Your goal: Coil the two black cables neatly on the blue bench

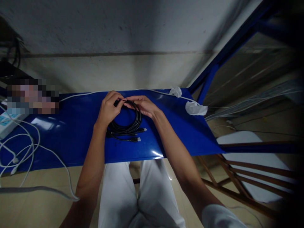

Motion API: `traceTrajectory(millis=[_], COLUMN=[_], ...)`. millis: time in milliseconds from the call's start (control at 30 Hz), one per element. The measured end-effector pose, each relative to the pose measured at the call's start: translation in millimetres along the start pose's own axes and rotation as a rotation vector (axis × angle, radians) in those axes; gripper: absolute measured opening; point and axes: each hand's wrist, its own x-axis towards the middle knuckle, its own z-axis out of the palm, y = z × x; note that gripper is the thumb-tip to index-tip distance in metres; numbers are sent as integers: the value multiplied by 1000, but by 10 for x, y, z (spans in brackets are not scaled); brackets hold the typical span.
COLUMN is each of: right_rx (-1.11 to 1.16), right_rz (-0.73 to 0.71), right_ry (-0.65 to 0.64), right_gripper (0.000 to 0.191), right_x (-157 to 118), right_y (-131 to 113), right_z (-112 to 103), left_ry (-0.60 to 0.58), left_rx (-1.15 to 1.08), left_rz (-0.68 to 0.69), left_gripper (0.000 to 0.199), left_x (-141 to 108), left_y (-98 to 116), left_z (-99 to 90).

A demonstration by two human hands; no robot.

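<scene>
A coiled black cable lies on the blue tabletop, its loops stacked into a ring. Its metal-tipped plugs point right, at the near side of the coil. My left hand grips the coil's far left part, with thumb and fingers pinched together. From the right, my right hand holds the far side of the same loops, its fingertips close to the left thumb. Part of the coil is hidden behind the left hand.
White cords tangle at the left beside a white power strip. Crumpled white scraps lie at the back right. A wall stands behind the table, blue frame posts and a wooden chair at the right.
</scene>
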Motion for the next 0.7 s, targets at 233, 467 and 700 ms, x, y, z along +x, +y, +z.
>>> traceTrajectory(millis=[233,467,700], right_rx=[44,-224,-333], right_rz=[-16,-174,-234], right_ry=[-47,-4,33], right_gripper=[30,31,29], right_x=[-23,19,84], right_y=[-36,56,186], right_z=[48,63,17], left_ry=[17,-21,-66], left_rx=[18,38,-7], left_rz=[5,-31,-18], left_gripper=[12,15,9], left_x=[-8,-4,3], left_y=[-32,-8,64], left_z=[-2,-23,-94])
